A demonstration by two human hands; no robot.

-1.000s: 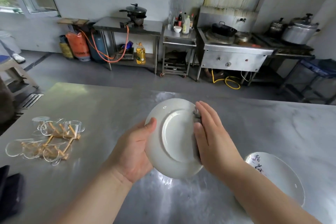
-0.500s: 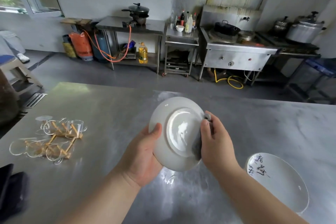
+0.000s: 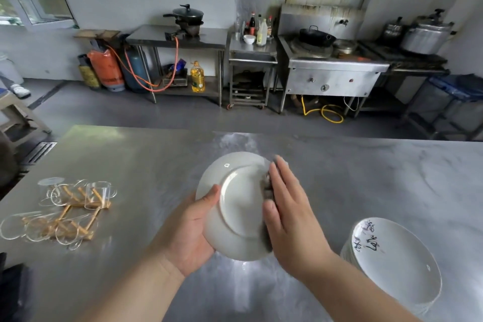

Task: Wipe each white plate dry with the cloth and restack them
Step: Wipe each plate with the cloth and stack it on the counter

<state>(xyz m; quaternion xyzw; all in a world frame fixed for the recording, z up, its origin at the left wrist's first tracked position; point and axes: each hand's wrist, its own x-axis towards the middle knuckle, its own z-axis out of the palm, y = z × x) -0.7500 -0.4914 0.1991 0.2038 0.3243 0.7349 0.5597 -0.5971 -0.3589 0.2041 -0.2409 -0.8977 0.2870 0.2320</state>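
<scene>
A white plate [image 3: 236, 206] is held tilted above the steel table, its underside facing me. My left hand [image 3: 190, 232] grips its lower left rim, thumb on the underside. My right hand [image 3: 290, 219] lies flat against the plate's right side, fingers stretched out, pressing a grey cloth [image 3: 267, 185] onto it; only a small bit of cloth shows beside the fingers. A stack of white plates [image 3: 402, 264] with dark writing on the top one stands at the right, near the front edge.
The steel table [image 3: 366, 178] fills the foreground. Several clear glass cups on a wooden rack [image 3: 65, 212] lie at the left. A dark object [image 3: 10, 293] sits at the bottom left corner. Gas cylinders, stoves and pots stand along the far wall.
My right hand has slid with the cloth along the plate's right side, curling half a second ago and now flat with fingers stretched. The plate has turned slightly in my left hand.
</scene>
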